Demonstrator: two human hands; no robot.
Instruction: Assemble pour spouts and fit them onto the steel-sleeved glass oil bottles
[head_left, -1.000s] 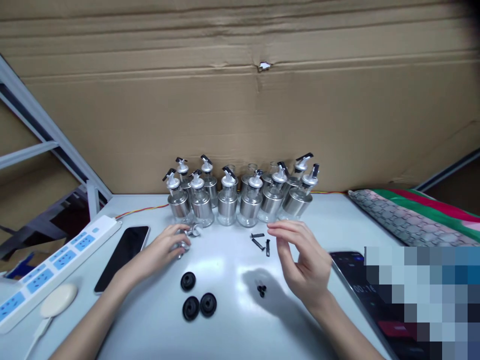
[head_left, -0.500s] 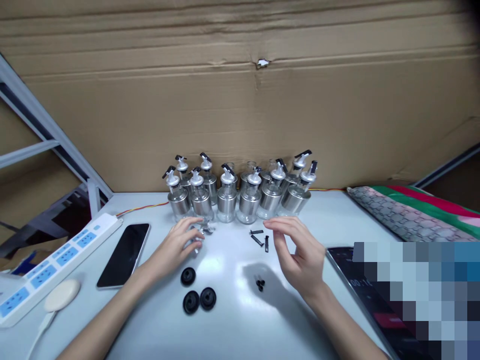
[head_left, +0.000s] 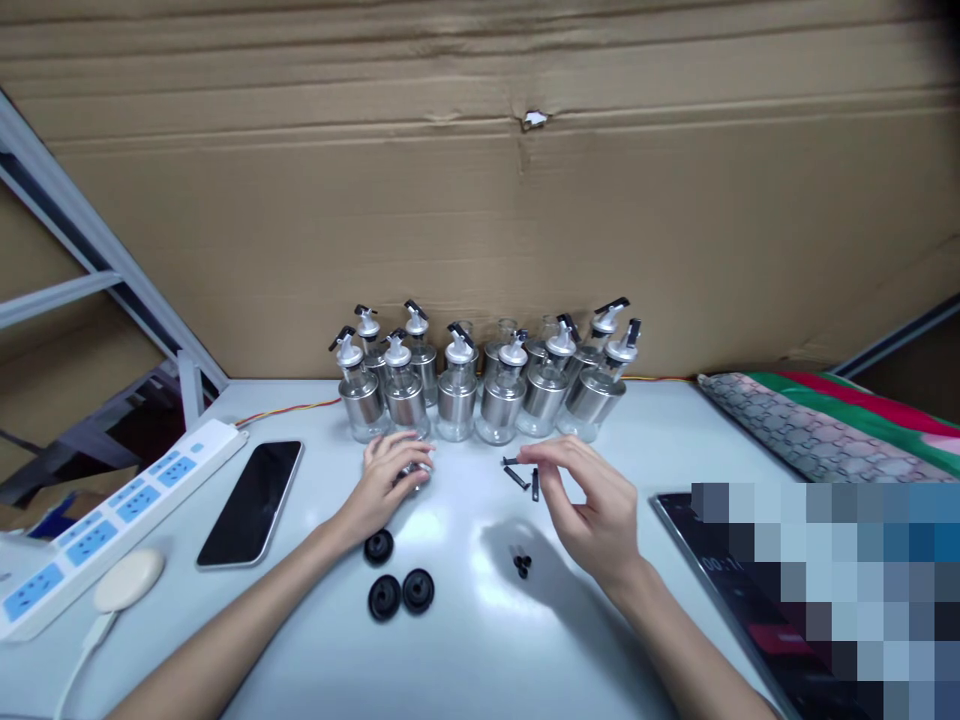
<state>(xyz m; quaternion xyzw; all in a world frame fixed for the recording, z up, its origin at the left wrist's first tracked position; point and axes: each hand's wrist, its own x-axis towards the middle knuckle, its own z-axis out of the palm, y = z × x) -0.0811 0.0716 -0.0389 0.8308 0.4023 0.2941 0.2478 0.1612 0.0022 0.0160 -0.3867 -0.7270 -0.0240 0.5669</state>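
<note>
My left hand (head_left: 386, 480) curls over small silver pourer heads (head_left: 409, 478); its fingers mostly hide them, and how many it grips does not show. Below it lie three round black caps (head_left: 385, 598) on the table. My right hand (head_left: 592, 505) is in a pinch, its fingertips at the right end of a small black lever (head_left: 511, 462). Two more black levers (head_left: 516, 478) lie beside it. Closer to me is a little cluster of small black stoppers (head_left: 522, 566). Behind the hands stand glass-and-steel bottles (head_left: 456, 400), several with silver pourers and black levers on top.
At left are a phone (head_left: 251, 505), a white power strip (head_left: 120, 525) and a round white charger (head_left: 129, 580). A tablet-like screen (head_left: 720, 570) lies at right, partly blurred out, with a patterned cloth (head_left: 795, 430) behind it. Cardboard (head_left: 480, 220) walls the back.
My left hand has moved slightly right and closed over the silver pourer heads. My right hand's fingertips have come left and down to the black lever. The view has shifted slightly.
</note>
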